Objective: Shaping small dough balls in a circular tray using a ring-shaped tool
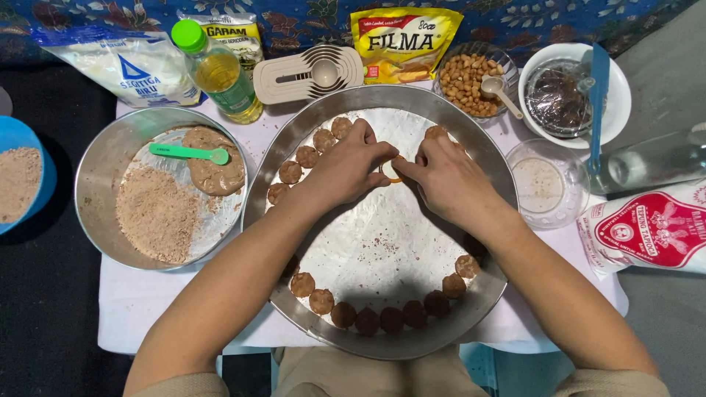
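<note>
At the far left of the frame a blue bowl [22, 176] of brown crumbs is sitting on the dark floor, and just right of it a steel mixing bowl [99, 176] is holding loose crumb mix, a lump of brown dough [215, 170] and a green spoon [190, 153]. Above these, a white flour bag [125, 66] and a bottle of yellow oil [219, 73] with a green cap are standing along the upper left. In the centre the large round tray [482, 151], lined with pale paper, is carrying dough balls [307, 156] ranged along its upper left rim and its lower rim. The left hand [346, 167] and the right hand [445, 176] are meeting at the upper middle of the tray, their fingers [388, 156] pinched together on a small pale dough piece [392, 170], which is resting just on the paper between the two rows. To shape it well, both hands are best pressing evenly from either side, keeping the piece close in size to its neighbours and setting it beside, not touching, the last ball. Further right, a bowl of peanuts [465, 81] with a spoon, a small glass bowl [548, 184] of pale powder, a white bowl [614, 81] with a blue utensil, a clear bottle [654, 158] lying down and a red-and-white packet [651, 228] are crowding the counter [132, 301], which is covered in white cloth. A blue patterned cloth [309, 18] is running along the top; the room is looking dim, with grey floor at the right.
</note>
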